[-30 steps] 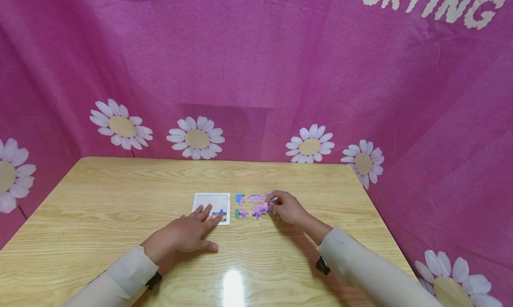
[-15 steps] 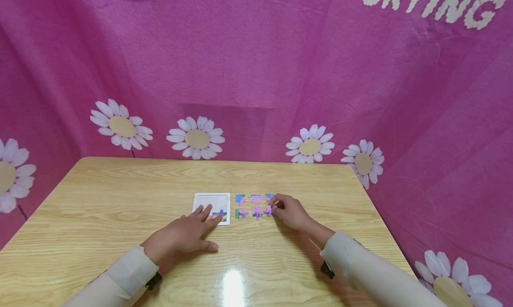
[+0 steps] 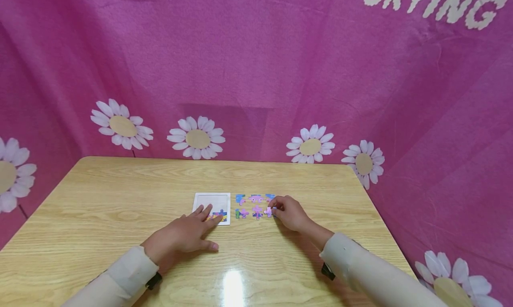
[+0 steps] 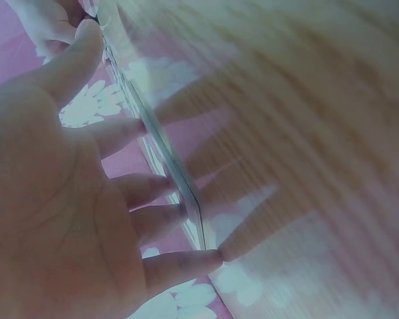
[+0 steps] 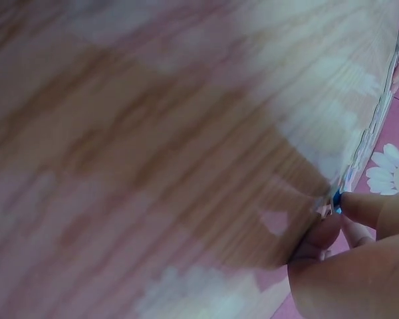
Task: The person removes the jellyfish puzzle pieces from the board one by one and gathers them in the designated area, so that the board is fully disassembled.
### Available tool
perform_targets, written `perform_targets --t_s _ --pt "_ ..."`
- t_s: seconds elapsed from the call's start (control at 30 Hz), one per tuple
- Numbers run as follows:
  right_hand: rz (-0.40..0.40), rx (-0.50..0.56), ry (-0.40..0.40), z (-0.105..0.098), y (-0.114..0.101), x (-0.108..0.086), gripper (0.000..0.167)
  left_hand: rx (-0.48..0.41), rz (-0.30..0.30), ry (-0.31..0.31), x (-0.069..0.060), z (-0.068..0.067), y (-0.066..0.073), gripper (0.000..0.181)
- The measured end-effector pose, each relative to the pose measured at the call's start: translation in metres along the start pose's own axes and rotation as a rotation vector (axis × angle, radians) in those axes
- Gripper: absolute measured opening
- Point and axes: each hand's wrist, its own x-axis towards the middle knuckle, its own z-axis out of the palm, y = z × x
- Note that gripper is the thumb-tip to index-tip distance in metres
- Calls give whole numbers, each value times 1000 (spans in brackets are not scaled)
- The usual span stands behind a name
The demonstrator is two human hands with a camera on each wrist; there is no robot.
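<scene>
– Where to find the white frame (image 3: 212, 201)?
– Lies flat on the desk (image 3: 120, 186), some way in from the far edge, between the left edge and the right edge.
– And with the left hand (image 3: 182, 233)?
– Touches the frame with straight fingers, spread wide; reaches with the fingertips also the coloured pieces (image 3: 222, 213) along the near side of this frame. Grips nothing. Points with the thumb to the right, over the desk.
– And with the right hand (image 3: 292, 213)?
– Holds narrowly, pinched between thumb and finger, a puzzle piece (image 3: 269, 212): shows pink in the head view, some blue in the right wrist view. Cannot tell if lifted or lying on the desk.
– Where exactly?
– To the right of the frame, at the end of the near row, toward the desk's right edge. Next to it, five more loose pieces (image 3: 257, 212): three in the far row, two in the near row.
– And behind the far edge?
– A pink curtain (image 3: 240, 53) with white daisies (image 3: 197, 139).
</scene>
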Motion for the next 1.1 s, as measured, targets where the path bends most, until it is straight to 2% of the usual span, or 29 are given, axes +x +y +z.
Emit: perform_targets --t_s 0.13,0.67,0.9,1.1 --pt "-10 -2 6 0 1 0 11 -6 -2 3 0 -1 1 85" --pt "54 76 -5 0 1 1 11 -7 -20 9 2 2 -3 83" --pt "61 91 -3 0 2 2 11 -37 -21 4 -6 2 -9 81" --pt "61 118 -12 -2 1 2 10 -78 -62 7 -17 2 -22 80"
